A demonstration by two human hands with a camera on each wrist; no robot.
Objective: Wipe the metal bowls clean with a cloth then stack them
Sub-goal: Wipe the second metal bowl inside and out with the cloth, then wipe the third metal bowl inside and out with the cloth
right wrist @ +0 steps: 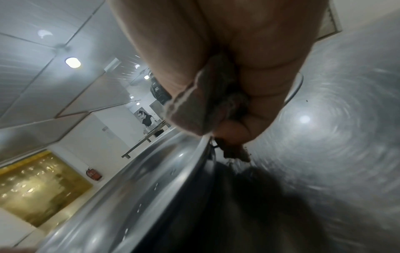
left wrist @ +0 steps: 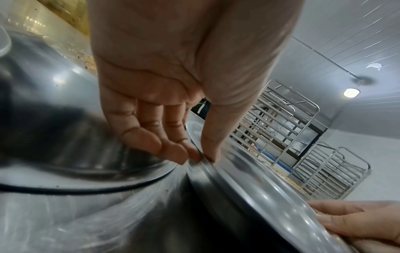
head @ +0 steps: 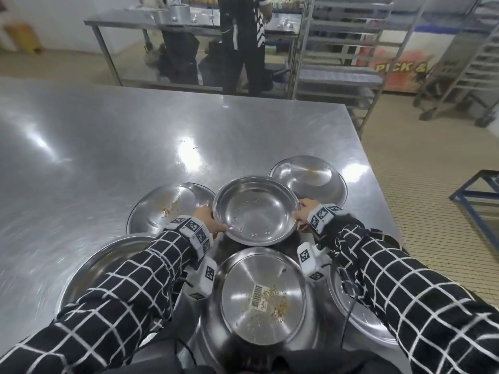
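Pinching the rim at nine o'clock, the left hand holds the upright shallow round steel bowl at the middle of the brushed steel table. At three o'clock the right hand clamps rim and bunched grey cloth together. Best keep it level, clear of the upturned crumb-flecked bowl at six o'clock.

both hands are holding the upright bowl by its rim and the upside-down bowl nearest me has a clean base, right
Not quite. Left hand and right hand do hold the upright bowl by its rim, but the upside-down bowl nearest you is not clean: the head view shows crumbs and a barcode sticker on its base.
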